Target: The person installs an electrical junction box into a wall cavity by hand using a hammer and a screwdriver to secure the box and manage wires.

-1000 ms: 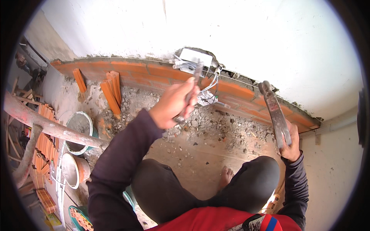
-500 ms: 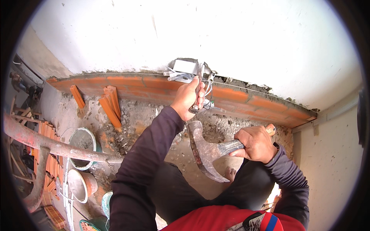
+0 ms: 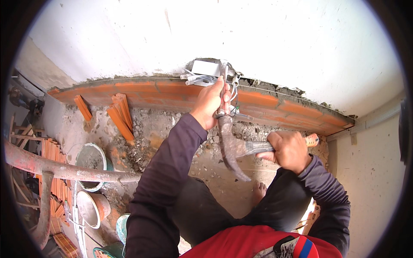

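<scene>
My left hand is closed round a metal chisel, whose tip points at a broken hollow in the white wall. In that hollow sit a white electrical box and a bunch of grey-white cables. My right hand grips the handle of a worn claw hammer. The hammer's face is up against the chisel's near end, just below my left hand, and its claw points back toward me. Fingers of my left hand hide the chisel's middle.
A low course of orange bricks runs along the wall under a string. Loose bricks lean at left. Buckets, a rusty pipe frame and brick stacks stand further left. Rubble covers the floor by the wall.
My right hand has swung the hammer up and away from me, bringing its face to the chisel's end. My left hand keeps the chisel in nearly the same place.
</scene>
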Demonstrator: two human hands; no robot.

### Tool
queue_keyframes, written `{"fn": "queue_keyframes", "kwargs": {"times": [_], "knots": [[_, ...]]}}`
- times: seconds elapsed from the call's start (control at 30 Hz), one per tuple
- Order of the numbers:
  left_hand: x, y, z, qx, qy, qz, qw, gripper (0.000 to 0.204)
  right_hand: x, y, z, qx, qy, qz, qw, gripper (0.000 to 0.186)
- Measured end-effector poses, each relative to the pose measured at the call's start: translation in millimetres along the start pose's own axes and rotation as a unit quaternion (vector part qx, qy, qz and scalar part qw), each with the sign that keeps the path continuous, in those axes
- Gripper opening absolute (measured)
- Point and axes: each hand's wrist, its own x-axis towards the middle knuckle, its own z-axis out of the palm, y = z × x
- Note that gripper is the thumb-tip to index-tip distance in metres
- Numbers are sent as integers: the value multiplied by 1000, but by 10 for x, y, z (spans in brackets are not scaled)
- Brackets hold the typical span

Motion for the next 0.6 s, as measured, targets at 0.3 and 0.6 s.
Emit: {"fn": "queue_keyframes", "kwargs": {"times": [0.3,0.6], "knots": [[-2,33,94,-2,14,-8,1000,33,-56,-45,29,33,7,-33,999,63],[-160,113,71,-47,14,-1,999,30,-3,-121,-124,99,16,-97,990,56]]}}
